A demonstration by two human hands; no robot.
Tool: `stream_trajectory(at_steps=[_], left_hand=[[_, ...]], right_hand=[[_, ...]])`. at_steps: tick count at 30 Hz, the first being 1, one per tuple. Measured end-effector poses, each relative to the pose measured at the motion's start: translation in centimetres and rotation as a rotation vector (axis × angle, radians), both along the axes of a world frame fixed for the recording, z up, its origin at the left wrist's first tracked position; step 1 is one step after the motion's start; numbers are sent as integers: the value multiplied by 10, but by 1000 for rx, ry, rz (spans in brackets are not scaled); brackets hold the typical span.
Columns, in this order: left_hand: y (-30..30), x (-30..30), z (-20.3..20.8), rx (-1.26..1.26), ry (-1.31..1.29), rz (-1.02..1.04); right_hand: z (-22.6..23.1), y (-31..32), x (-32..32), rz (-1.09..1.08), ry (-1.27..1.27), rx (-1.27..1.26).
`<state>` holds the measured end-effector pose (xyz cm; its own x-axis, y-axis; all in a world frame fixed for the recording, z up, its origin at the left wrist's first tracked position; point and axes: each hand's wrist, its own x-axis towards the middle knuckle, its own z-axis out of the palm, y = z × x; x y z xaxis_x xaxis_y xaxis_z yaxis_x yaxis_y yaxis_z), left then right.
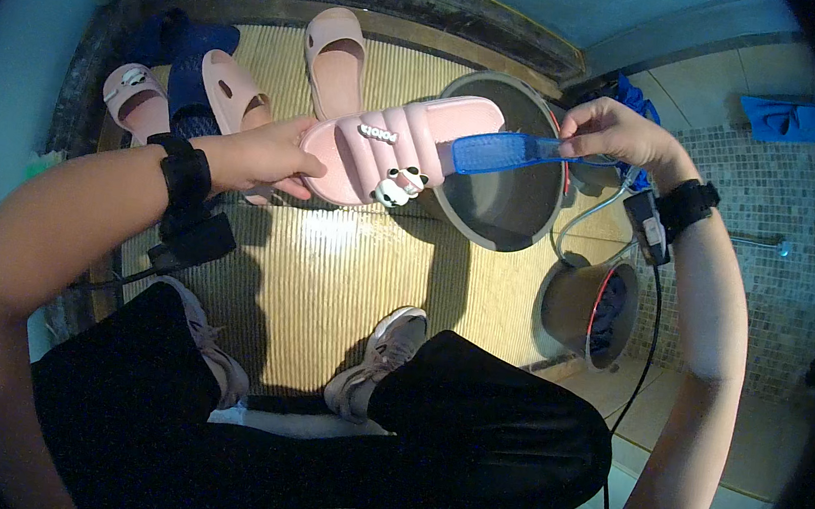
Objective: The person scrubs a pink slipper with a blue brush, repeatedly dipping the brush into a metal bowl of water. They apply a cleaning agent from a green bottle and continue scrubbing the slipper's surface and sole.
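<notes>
A pink slide slipper with a small panda charm and a raised white charm on its ribbed strap is held up in front of me. My left hand grips it by one end, thumb on the top. From the other side, my right hand pinches the handle of a blue brush. The brush's wide end overlaps the slipper's edge beside the strap. Its bristles are mostly hidden, so contact is hard to make out. Below the brush stands a large grey basin.
Several other shoes lie at the back left: a pink clog, another pink clog, a pink slide and dark blue slippers. A smaller bucket with dark cloth stands at the right. A hose curves beside the basin.
</notes>
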<state>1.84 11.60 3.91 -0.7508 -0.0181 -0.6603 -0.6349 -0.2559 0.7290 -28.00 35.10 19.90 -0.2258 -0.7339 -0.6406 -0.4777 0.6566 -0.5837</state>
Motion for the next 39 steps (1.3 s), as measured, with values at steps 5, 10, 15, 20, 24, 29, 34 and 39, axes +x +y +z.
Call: stream_trajectory(at_steps=[5,10,15,20,24,29,34,39], left_hand=[[-3,-7,4,-9,-26,-25],[0,-9,7,-9,-22,34],[-4,-4,3,-57,-33,70],[-1,1,-1,-99,9,101],[-4,3,5,7,-38,68],[-4,8,9,56,-35,15],[-3,12,10,34,9,9],[-2,8,20,-113,76,-7]], right_hand=[[71,1,-19,-45,13,229],[103,-11,-29,-44,158,-2],[26,-1,3,-129,34,71],[-48,25,2,-387,-29,163],[-65,39,-6,-450,-47,172],[-73,41,2,-480,-57,86],[-73,12,29,-319,33,109],[-93,-21,63,-44,54,-217]])
